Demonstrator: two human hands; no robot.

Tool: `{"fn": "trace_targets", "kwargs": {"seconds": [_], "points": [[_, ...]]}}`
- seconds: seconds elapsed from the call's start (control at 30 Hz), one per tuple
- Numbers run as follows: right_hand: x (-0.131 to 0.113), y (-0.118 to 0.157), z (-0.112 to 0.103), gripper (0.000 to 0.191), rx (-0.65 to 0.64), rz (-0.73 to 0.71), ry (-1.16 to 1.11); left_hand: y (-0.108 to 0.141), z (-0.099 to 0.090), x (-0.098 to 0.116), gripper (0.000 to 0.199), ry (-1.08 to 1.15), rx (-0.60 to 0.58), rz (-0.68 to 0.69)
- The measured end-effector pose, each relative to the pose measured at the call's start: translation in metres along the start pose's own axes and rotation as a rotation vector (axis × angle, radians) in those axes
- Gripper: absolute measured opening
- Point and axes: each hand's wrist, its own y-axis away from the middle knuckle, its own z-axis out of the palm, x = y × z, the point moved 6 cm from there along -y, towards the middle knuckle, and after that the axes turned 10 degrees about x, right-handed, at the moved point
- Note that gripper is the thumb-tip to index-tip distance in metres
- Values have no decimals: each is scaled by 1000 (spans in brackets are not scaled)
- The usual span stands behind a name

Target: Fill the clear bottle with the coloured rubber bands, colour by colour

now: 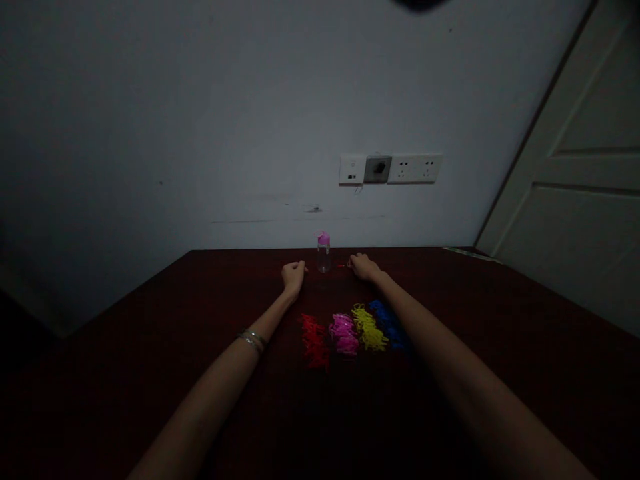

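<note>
A clear bottle with a pink cap (324, 253) stands upright near the wall, between my two hands. To its left, my left hand (293, 275) is closed on the table, its fingertips turned toward the bottle; what it holds, if anything, is hidden. On the other side, my right hand (364, 266) is closed too, palm down. A small thin red piece (341, 265) shows at its fingertips, too small to name. Nearer me lie piles of thin rubber-band-like strands: red (315, 341), pink (344, 334), yellow (370, 328) and blue (387, 323), the blue partly behind my right forearm.
The dark red-brown table (165, 313) meets a pale wall (250, 120) at its far edge. Wall sockets (413, 169) sit above it. A white panelled door (575, 180) stands at the right, and a flat strip (473, 255) lies at the far right corner.
</note>
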Motion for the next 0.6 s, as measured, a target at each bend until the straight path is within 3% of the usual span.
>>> {"fn": "trace_targets", "kwargs": {"seconds": [0.6], "points": [[-5,0,1,26,29,-70,63,3,-2,3,29,-17,-9,-17]]}}
